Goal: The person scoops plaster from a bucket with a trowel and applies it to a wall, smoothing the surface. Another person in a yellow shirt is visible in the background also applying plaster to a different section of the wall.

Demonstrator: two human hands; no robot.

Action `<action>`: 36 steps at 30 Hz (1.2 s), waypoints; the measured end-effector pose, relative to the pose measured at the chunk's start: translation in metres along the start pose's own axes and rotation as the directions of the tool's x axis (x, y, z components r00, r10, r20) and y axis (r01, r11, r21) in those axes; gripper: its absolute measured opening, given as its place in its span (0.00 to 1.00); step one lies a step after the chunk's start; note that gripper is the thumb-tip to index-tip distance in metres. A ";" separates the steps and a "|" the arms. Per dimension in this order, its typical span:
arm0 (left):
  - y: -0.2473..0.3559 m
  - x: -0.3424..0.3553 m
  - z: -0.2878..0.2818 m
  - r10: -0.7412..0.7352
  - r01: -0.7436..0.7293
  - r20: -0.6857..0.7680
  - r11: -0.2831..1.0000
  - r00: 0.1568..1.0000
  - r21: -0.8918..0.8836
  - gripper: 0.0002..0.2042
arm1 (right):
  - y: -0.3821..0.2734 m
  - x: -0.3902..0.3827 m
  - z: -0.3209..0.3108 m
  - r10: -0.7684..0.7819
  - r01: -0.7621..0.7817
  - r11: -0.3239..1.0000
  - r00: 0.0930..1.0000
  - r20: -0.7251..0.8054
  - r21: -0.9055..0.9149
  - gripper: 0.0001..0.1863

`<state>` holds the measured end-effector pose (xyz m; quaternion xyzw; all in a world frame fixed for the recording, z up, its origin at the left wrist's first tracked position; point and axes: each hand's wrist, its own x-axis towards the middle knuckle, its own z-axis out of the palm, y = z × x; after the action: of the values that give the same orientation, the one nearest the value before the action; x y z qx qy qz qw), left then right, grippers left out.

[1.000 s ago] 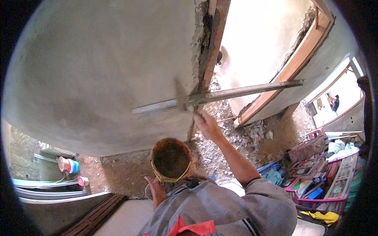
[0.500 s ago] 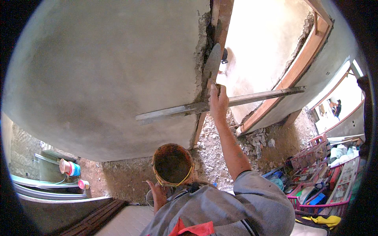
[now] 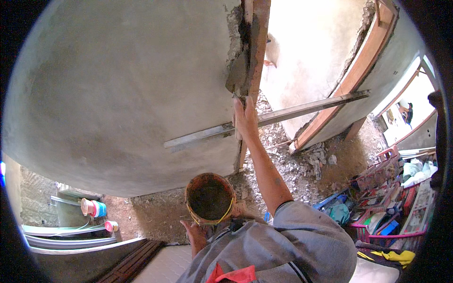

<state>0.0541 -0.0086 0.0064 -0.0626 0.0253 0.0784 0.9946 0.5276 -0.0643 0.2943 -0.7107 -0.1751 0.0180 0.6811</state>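
My right hand [image 3: 246, 118] is closed round the handle of a trowel, most of which is hidden by the fingers. The mortar-grey trowel blade [image 3: 237, 74] lies along the ragged plaster edge beside a wooden door frame [image 3: 259, 42]. Behind my right wrist, a long straight metal bar [image 3: 311, 108] spans the doorway, its left end over the plastered wall [image 3: 132, 85]. Close to my body, a round bucket [image 3: 210, 198] with a yellow handle and dark, wet-looking contents is held up by my left hand [image 3: 196, 236]. The thumb side shows; the other fingers are hidden under the bucket.
Rubble [image 3: 278, 160] covers the ground below the doorway. A second frame post [image 3: 349, 80] stands to the right. Crates of mixed goods [image 3: 391, 221] are at the lower right. Coloured tubs [image 3: 94, 208] and long pale panels [image 3: 71, 240] lie at the left. A person [image 3: 408, 113] is far right.
My right hand and the trowel have moved left and slightly down, bringing the blade from the wooden frame onto the plaster edge. My left hand still holds the bucket.
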 end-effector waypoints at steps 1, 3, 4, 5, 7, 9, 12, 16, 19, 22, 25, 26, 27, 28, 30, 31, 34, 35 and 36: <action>-0.001 0.001 0.002 0.039 -0.034 -0.074 0.997 0.997 0.065 0.55 | 0.007 0.000 0.000 -0.060 0.059 0.997 0.998 -0.019 -0.044 0.17; -0.012 0.006 0.011 0.302 -0.035 -0.481 0.873 0.823 0.487 0.55 | 0.024 0.003 0.004 -0.151 0.145 0.981 0.988 -0.037 -0.126 0.16; -0.017 0.010 0.019 0.463 0.046 -0.546 0.732 0.698 0.679 0.55 | 0.032 0.006 0.007 -0.179 0.170 0.972 0.983 -0.040 -0.161 0.16; -0.019 0.015 0.028 0.487 0.088 -0.618 0.738 0.617 0.669 0.55 | 0.041 0.008 0.010 -0.184 0.171 0.970 0.981 -0.068 -0.173 0.16; -0.019 0.021 0.043 0.458 0.127 -0.677 0.768 0.576 0.627 0.55 | 0.056 0.011 0.016 -0.192 0.177 0.964 0.980 -0.055 -0.200 0.16; -0.019 0.023 0.051 0.466 0.105 -0.630 0.748 0.621 0.656 0.55 | 0.067 0.013 0.014 -0.255 0.231 0.945 0.964 -0.075 -0.233 0.16; -0.014 0.026 0.048 0.512 0.072 -0.607 0.726 0.608 0.684 0.55 | 0.076 0.002 -0.005 -0.406 0.367 0.874 0.912 -0.063 -0.319 0.17; -0.014 0.042 0.046 0.348 -0.052 -0.479 0.848 0.806 0.528 0.55 | 0.092 -0.060 -0.046 -0.220 0.302 0.790 0.952 0.213 -0.534 0.20; -0.023 0.052 0.061 0.446 0.188 -0.396 0.441 0.803 0.878 0.54 | 0.117 -0.134 -0.060 -0.017 0.528 0.644 0.733 0.680 -0.554 0.25; -0.037 0.055 0.078 0.511 0.061 -0.502 0.656 0.698 0.753 0.54 | 0.136 -0.146 -0.072 0.363 0.557 0.447 0.602 0.711 -0.700 0.23; -0.036 0.059 0.087 0.528 0.046 -0.502 0.657 0.685 0.752 0.54 | 0.120 -0.088 -0.098 0.303 0.463 0.360 0.763 0.571 -0.810 0.17; -0.036 0.057 0.088 0.507 0.064 -0.525 0.675 0.683 0.735 0.54 | 0.105 -0.064 -0.116 0.183 0.489 0.340 0.804 0.566 -0.803 0.16; -0.034 0.057 0.088 0.487 0.083 -0.547 0.691 0.681 0.718 0.55 | 0.086 -0.040 -0.131 0.139 0.453 0.216 0.863 0.486 -0.865 0.13; -0.032 0.059 0.086 0.471 0.126 -0.577 0.692 0.667 0.710 0.54 | 0.064 -0.021 -0.141 -0.008 0.503 0.046 0.864 0.503 -0.863 0.12; -0.028 0.062 0.085 0.448 0.200 -0.629 0.691 0.635 0.694 0.54 | 0.015 0.016 -0.158 -0.008 0.488 -0.056 0.872 0.489 -0.871 0.16; -0.026 0.065 0.084 0.443 0.208 -0.633 0.691 0.635 0.692 0.54 | -0.010 0.029 -0.163 0.091 0.431 -0.043 0.900 0.427 -0.901 0.14; -0.025 0.073 0.082 0.430 0.199 -0.605 0.682 0.670 0.704 0.54 | -0.078 0.051 -0.162 -0.139 0.504 -0.263 0.824 0.549 -0.823 0.13; -0.025 0.075 0.081 0.429 0.195 -0.601 0.681 0.675 0.706 0.54 | -0.099 0.054 -0.162 -0.175 0.520 -0.192 0.816 0.551 -0.832 0.13; -0.024 0.076 0.080 0.429 0.198 -0.599 0.677 0.676 0.709 0.54 | -0.120 0.059 -0.163 -0.184 0.521 -0.204 0.811 0.555 -0.829 0.13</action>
<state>0.1364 -0.0102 0.0842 0.3125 0.4507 0.0995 0.8303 0.5992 -0.2034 0.4360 -0.8805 -0.4032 -0.2257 -0.1061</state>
